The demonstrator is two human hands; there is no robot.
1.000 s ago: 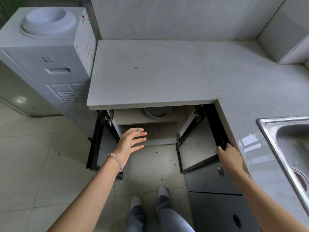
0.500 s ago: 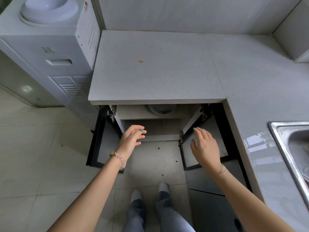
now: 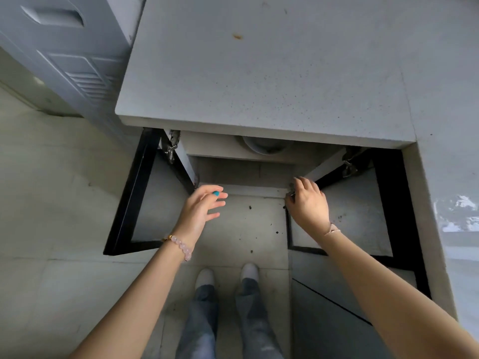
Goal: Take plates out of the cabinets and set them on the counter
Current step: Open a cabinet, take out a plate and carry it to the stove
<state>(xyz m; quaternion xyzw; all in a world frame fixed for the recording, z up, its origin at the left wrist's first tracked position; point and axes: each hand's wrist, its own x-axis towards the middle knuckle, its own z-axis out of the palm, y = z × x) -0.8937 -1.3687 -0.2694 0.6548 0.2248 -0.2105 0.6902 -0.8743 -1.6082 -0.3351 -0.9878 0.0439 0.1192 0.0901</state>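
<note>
White-ish crockery, a stack of plates (image 3: 261, 147) or maybe bowls, hard to call from up here, sits on the upper shelf (image 3: 215, 149) inside the cabinet, tucked right under the front lip of the worktop (image 3: 259, 81), with only its near rim showing. Nothing from the cabinet is on the worktop so far, just a small orange-brown stain (image 3: 237, 36) near the back. Both cabinet doors are swung wide: the left door (image 3: 134, 198) with its black frame angles out to the floor side, and the right door (image 3: 363, 203) opens toward the corner run of worktop. The left hand (image 3: 201, 209) hovers in front of the opening below the shelf, fingers spread and loose, grip released, holding nothing; there's a teal nail on the thumb and a pink bead bracelet (image 3: 181, 246) on the wrist. The right hand (image 3: 308, 203) is down at the lower right corner of the opening, by the hinge edge of the right door, fingers curled over; I can't tell whether it's actually grasping anything there, though no plate is in it. A thin chain bracelet (image 3: 331, 230) is on that wrist. Further out, a grey water dispenser (image 3: 72, 53) stands just left of the worktop, and below are pale floor tiles (image 3: 51, 281) with the person's jeans and white shoes (image 3: 228, 274).
</note>
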